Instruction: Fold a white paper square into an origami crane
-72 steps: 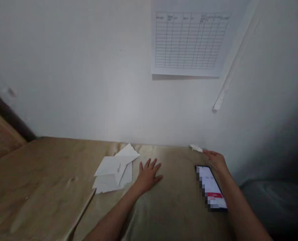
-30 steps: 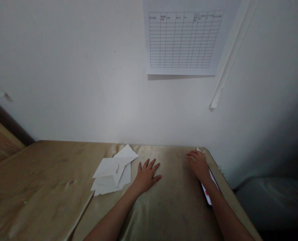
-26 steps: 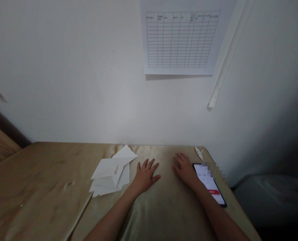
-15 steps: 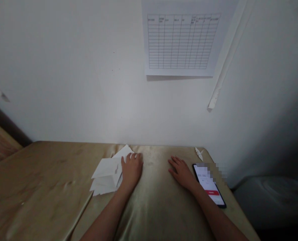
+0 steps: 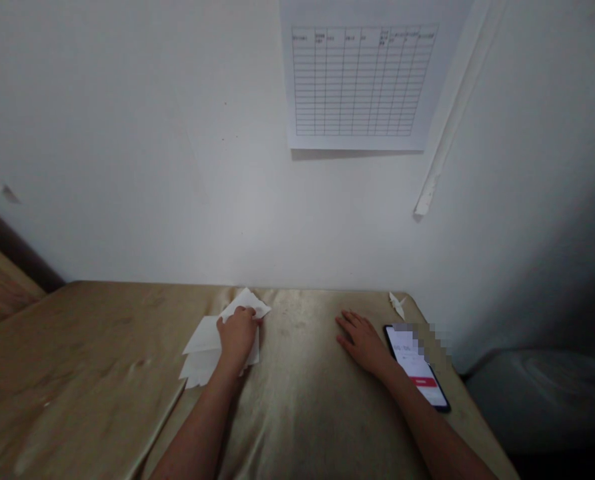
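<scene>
Over a loose pile of white paper sheets (image 5: 202,333) on the left part of the covered table is my left hand (image 5: 238,333). Its fingers are curled in and closed on a white sheet of paper (image 5: 248,300), whose corner shows beyond the knuckles; the fingertips are partly hidden. My right hand (image 5: 361,343) lies flat on the table cover with its fingers stretched out, holding nothing. Close by that hand and forearm is a phone (image 5: 417,370) with a lit screen. A small folded white paper bird (image 5: 397,305) rests near the far right corner.
A shiny gold-brown cover (image 5: 297,400) with wrinkles spreads over the table, which meets a white wall (image 5: 177,167). A printed grid sheet (image 5: 357,87) hangs there. Wooden furniture (image 5: 2,287) stands at far left, and a large grey rounded object (image 5: 542,387) is at right.
My left hand has moved left onto the paper pile, and its fingers have gone from spread to curled around a sheet. The right hand has stayed in place.
</scene>
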Demonstrator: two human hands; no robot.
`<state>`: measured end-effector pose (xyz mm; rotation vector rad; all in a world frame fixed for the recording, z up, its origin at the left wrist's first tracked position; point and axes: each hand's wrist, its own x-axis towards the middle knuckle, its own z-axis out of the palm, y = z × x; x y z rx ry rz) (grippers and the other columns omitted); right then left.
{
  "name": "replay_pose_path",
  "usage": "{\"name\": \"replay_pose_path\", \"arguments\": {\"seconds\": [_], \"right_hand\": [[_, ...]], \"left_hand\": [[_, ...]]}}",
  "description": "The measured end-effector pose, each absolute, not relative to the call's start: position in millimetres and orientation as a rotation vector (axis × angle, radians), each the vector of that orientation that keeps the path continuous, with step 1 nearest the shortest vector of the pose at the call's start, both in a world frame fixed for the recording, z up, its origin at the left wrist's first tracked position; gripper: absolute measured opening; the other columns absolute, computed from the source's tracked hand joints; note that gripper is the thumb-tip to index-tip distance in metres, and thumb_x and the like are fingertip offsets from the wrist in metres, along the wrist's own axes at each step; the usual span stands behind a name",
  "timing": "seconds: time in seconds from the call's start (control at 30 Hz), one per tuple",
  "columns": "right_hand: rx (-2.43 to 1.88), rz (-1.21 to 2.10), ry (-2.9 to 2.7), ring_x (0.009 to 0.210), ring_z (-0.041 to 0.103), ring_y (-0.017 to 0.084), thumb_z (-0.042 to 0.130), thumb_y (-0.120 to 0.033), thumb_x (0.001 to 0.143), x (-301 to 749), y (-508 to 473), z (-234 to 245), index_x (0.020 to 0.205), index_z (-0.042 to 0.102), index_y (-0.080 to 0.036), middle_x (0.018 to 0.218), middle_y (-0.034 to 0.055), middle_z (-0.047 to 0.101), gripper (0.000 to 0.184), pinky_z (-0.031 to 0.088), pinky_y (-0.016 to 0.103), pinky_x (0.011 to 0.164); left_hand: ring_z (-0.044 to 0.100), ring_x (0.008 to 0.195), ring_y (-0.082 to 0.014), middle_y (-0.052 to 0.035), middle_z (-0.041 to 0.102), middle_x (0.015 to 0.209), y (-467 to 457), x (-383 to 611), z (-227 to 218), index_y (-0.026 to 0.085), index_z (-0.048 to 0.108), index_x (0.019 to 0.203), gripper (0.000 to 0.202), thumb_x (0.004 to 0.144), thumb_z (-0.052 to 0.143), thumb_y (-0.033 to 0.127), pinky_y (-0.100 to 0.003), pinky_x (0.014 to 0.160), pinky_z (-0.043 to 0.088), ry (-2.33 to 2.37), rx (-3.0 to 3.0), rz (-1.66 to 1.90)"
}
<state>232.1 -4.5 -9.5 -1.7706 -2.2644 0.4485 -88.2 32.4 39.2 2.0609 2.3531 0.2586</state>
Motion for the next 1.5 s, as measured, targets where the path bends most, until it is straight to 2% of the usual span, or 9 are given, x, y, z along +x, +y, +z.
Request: {"name": "replay_pose_path", "arguments": {"seconds": [0.13,0.3,0.47,0.7,0.8,1.0,1.13,1.4,1.5], "right_hand": [[-1.773,0.446,-2.266,0.152,0.023,0.024,0.041,-0.043,0.098,232,-5,-9,0.151,0.042,-0.021,0.163,0.0067,0.031,0.057,0.015,0.045,0.124],[-1.764,0.449,-2.262,0.151,0.024,0.025,0.041,-0.043,0.098,232,-6,-7,0.151,0.042,-0.022,0.163,0.0067,0.031,0.057,0.016,0.045,0.124],[-1.764,0.461,-2.268,0.151,0.024,0.024,0.041,-0.043,0.098,234,-5,-8,0.151,0.042,-0.022,0.163,0.0061,0.03,0.057,0.016,0.044,0.124],[-1.761,0.454,-2.272,0.151,0.024,0.024,0.041,-0.043,0.098,235,-3,-12,0.151,0.042,-0.022,0.163,0.0064,0.031,0.057,0.015,0.045,0.124],[-1.767,0.452,-2.272,0.152,0.024,0.024,0.042,-0.042,0.098,234,-4,-11,0.152,0.041,-0.022,0.163,0.006,0.031,0.058,0.015,0.045,0.124],[-1.771,0.443,-2.278,0.152,0.023,0.024,0.04,-0.043,0.098,234,-4,-9,0.151,0.042,-0.023,0.163,0.0054,0.03,0.057,0.015,0.044,0.125],[-1.779,0.452,-2.276,0.152,0.023,0.025,0.04,-0.044,0.099,234,-5,-9,0.151,0.041,-0.023,0.163,0.0054,0.03,0.057,0.016,0.045,0.124],[-1.763,0.442,-2.282,0.152,0.023,0.025,0.041,-0.043,0.098,235,-4,-11,0.152,0.041,-0.022,0.164,0.0055,0.029,0.057,0.016,0.045,0.124],[-1.771,0.443,-2.287,0.152,0.023,0.025,0.041,-0.043,0.099,234,-4,-11,0.152,0.041,-0.022,0.164,0.0054,0.029,0.058,0.015,0.044,0.125]], "left_hand": [[0.066,0.111,-0.0318,-0.0123,0.071,0.122,34,-91,39,0.02,0.072,0.112,0.033,0.091,0.05,0.031,-0.051,0.1,0.039,2.335,2.064,0.233],[0.067,0.109,-0.0309,-0.0127,0.073,0.115,34,-91,39,0.02,0.073,0.105,0.033,0.093,0.044,0.029,-0.05,0.102,0.038,2.337,2.101,0.186],[0.067,0.107,-0.0293,-0.0137,0.072,0.117,33,-91,39,0.018,0.072,0.108,0.04,0.097,0.033,0.021,-0.053,0.105,0.035,2.334,2.13,0.156],[0.065,0.11,-0.0299,-0.0116,0.071,0.119,37,-97,38,0.021,0.072,0.108,0.03,0.092,0.05,0.034,-0.047,0.103,0.038,2.3,2.187,0.119],[0.066,0.108,-0.0284,-0.0111,0.071,0.12,38,-98,39,0.021,0.072,0.109,0.031,0.093,0.049,0.032,-0.043,0.1,0.04,2.262,2.232,0.083],[0.067,0.105,-0.0286,-0.0125,0.072,0.116,39,-98,40,0.02,0.073,0.106,0.035,0.098,0.039,0.028,-0.045,0.1,0.04,2.228,2.29,0.034],[0.068,0.105,-0.0276,-0.0131,0.073,0.114,43,-102,39,0.018,0.072,0.105,0.039,0.098,0.033,0.019,-0.044,0.1,0.041,2.237,2.273,0.033],[0.071,0.1,-0.0294,-0.0149,0.077,0.105,48,-109,39,0.018,0.077,0.101,0.031,0.092,0.048,0.025,-0.037,0.089,0.049,2.208,2.204,0.051],[0.071,0.102,-0.0283,-0.0114,0.078,0.106,48,-110,42,0.022,0.078,0.105,0.03,0.091,0.052,0.029,-0.034,0.087,0.05,2.179,2.188,0.068]]}}
